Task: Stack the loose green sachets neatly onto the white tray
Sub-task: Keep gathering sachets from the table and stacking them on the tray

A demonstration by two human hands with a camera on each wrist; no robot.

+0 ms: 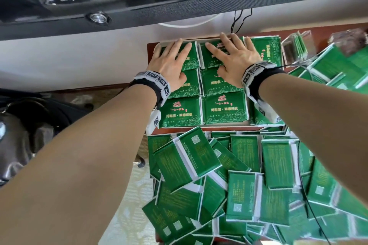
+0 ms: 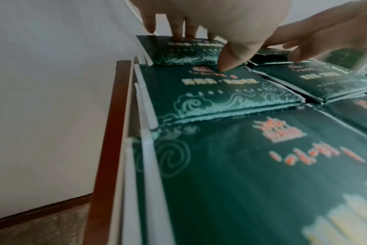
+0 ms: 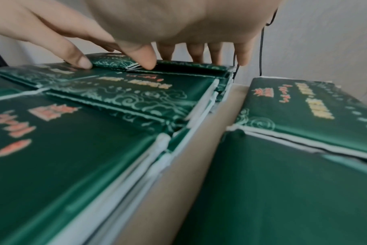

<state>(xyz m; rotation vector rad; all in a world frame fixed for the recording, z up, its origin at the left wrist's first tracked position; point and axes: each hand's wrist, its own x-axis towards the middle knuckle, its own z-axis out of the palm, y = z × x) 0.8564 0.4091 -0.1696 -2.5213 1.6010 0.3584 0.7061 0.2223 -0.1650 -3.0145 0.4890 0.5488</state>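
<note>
Presently, left hand [image 1: 170,63]: being laid flat, fingers straight and spread, on the far-left stack; nothing is being grasped, and the packets are apparently being pressed level.
Right hand [image 1: 232,59]: likewise being laid flat and released on the far-right stack, with fingers reaching its back edge, probably so that the pile is being squared.
Stacked sachets [image 1: 224,108]: being kept face-up in two columns of three on the white tray [image 1: 158,47], whose rim is showing only at the far-left corner.
Loose green sachets [image 1: 241,191]: being left heaped, mostly back-side up, on the near side of the tray.
Left wrist view: the thumb [image 2: 230,57] is being shown touching the middle packet; layered white edges are being shown.
Right wrist view: a separate stack [image 3: 312,106] is being shown just beside the tray, across a gap.
</note>
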